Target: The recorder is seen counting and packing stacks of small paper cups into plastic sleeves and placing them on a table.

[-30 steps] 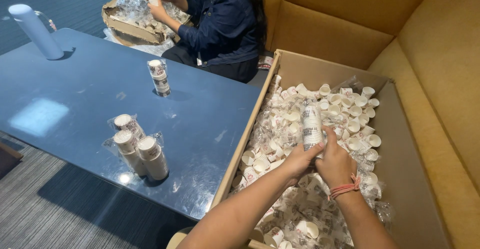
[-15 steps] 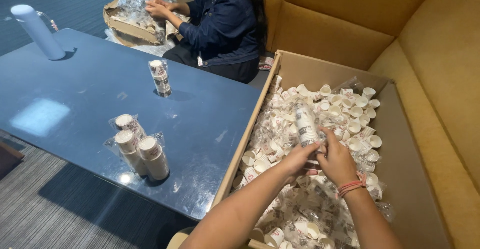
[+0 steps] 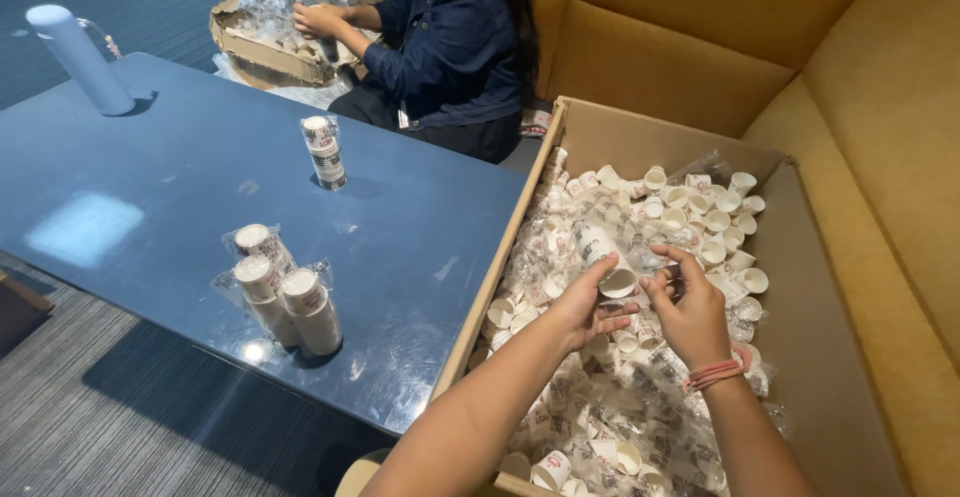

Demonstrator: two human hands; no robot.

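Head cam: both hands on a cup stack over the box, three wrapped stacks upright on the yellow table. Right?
Not quite. The table is dark blue, not yellow; the yellow is the sofa behind it, as the head view shows. The rest holds: left hand and right hand hold a cup stack over the box, and three wrapped stacks stand upright.

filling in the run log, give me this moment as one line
left hand: holds stack of paper cups | right hand: at stack's open end | below: cardboard box of loose cups | table: wrapped stacks
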